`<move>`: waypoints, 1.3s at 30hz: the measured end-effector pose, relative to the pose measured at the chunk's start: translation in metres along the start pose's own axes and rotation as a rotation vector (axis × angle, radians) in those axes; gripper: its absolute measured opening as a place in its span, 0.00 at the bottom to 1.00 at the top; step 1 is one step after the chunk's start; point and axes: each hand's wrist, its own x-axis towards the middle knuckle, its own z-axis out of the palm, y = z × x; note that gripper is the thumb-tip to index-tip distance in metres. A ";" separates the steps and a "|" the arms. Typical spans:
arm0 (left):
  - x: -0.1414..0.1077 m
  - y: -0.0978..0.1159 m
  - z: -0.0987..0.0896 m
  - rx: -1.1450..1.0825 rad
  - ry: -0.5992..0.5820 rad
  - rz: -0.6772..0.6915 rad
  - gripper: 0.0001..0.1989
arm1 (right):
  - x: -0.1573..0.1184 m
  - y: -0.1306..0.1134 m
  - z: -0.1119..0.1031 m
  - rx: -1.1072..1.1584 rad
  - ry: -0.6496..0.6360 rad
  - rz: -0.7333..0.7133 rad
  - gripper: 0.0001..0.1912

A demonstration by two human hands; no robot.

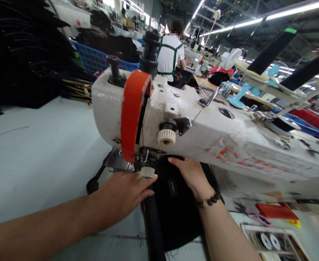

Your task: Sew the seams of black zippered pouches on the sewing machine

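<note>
A black fabric piece (181, 214) with a small label lies beneath the arm of a white sewing machine (192, 141). A zipper edge and a dark strip (155, 221) run along its left side. My left hand (124, 192) is closed on the strip beside the presser foot, thumb under the fingers. Over its index finger sits a pale ribbed piece (147, 172); whether it is worn or part of the machine I cannot tell. Stretched out on the fabric, my right hand (192, 174) has its thumb and fingers apart, the fingers partly hidden under the arm.
An orange guard (132, 116) covers the machine's front. Pink-handled snips (257, 215) and a bobbin tray (246, 228) lie at right. Black pieces (20, 54) are heaped at left, near a blue basket (91, 58). A co-worker (170, 54) sits farther back.
</note>
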 end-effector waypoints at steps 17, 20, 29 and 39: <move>0.000 0.008 -0.015 -0.240 -0.571 -0.134 0.21 | -0.020 -0.012 -0.018 -0.085 0.083 -0.112 0.24; -0.008 0.016 -0.033 -0.341 -0.676 -0.195 0.24 | -0.046 -0.021 -0.028 0.020 -0.021 -0.031 0.20; -0.072 0.011 -0.064 -0.861 -0.371 -0.720 0.25 | -0.143 -0.027 0.019 0.593 -0.304 0.143 0.24; -0.112 -0.046 -0.132 -0.764 -0.282 -0.762 0.25 | -0.181 -0.044 0.090 0.762 -0.436 0.170 0.22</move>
